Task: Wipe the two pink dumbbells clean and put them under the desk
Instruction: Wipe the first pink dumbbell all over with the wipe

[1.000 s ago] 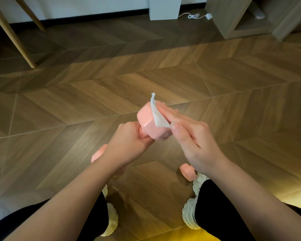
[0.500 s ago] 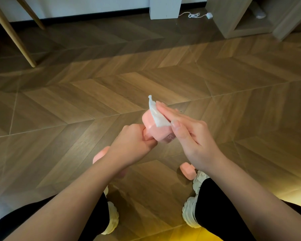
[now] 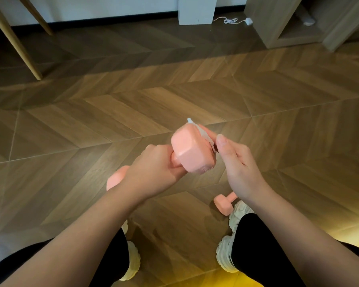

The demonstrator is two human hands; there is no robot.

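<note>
Pink dumbbell (image 3: 192, 152) held up off the floor (image 3: 133, 112) — left hand (image 3: 153, 170) wrapped round its handle (image 3: 175, 160), right hand (image 3: 236, 166) pinching the white wipe (image 3: 203, 133) on the head's far side. I'd twist the handle so every face gets wiped — the other dumbbell (image 3: 224, 204) sits by my shoe (image 3: 239, 210).

Dim, warm glow lower right

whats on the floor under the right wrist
The second pink dumbbell, lying by a white shoe. One head and a short piece of its handle show; the rest is hidden beneath the right hand and its wrist.
</note>
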